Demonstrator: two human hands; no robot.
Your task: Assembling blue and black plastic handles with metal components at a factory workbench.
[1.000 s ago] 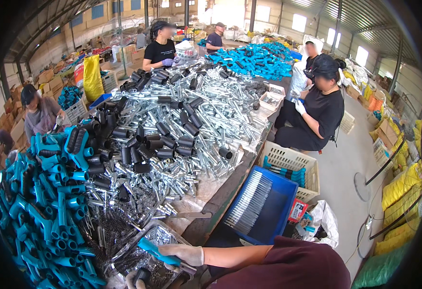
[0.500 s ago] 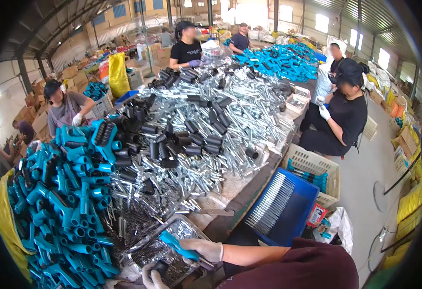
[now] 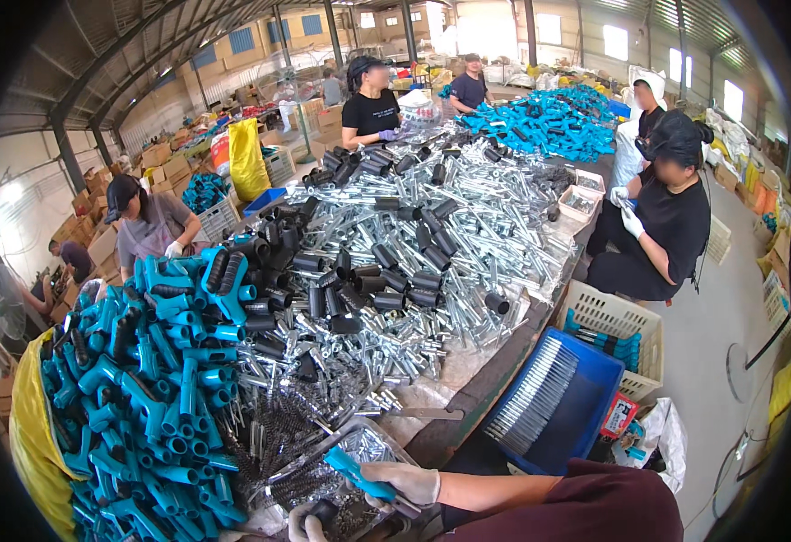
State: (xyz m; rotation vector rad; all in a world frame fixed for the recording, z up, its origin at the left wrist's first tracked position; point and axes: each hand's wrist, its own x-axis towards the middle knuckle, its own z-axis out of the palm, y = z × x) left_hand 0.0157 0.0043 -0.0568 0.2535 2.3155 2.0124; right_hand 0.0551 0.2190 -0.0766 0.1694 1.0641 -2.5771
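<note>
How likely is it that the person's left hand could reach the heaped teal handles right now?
Probably yes: the left hand is near the teal handles, with no barrier visible between, though it holds a black cylinder.

Teal, silver and black around a blue tray

Left of the tray, teal handles show black grips. Between, rods gleam silver among black tubes. Beyond it, a slotted crate is cream. Nearer: a maroon sleeve, a teal shell, off-white gloves on both hands.
</note>
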